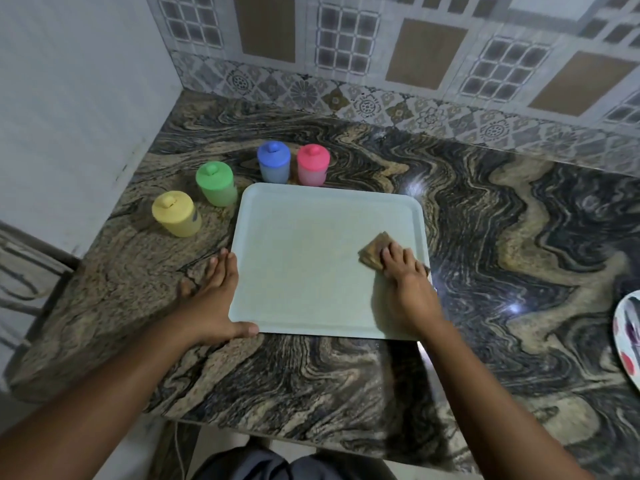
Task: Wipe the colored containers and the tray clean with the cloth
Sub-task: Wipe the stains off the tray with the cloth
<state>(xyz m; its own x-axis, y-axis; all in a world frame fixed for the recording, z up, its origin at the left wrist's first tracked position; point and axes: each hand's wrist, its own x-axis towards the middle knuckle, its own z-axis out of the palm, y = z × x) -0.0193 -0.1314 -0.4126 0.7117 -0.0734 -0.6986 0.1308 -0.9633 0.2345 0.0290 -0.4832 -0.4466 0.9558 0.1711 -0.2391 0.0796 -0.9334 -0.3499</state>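
1. Our right hand presses flat, fingers spread, on the brown cloth at the right side of the pale tray. Our left hand, fingers straight, braces the tray's left edge.
2. The tray looks light and stiff, and likely to slide on the polished counter, so bracing its rim seems wise. The cloth is soft.
3. The tray's near edge lies close to the counter's edge. The yellow container, green container, blue container and pink container stand beside its far-left corner. Open room lies to the right, before a plate.
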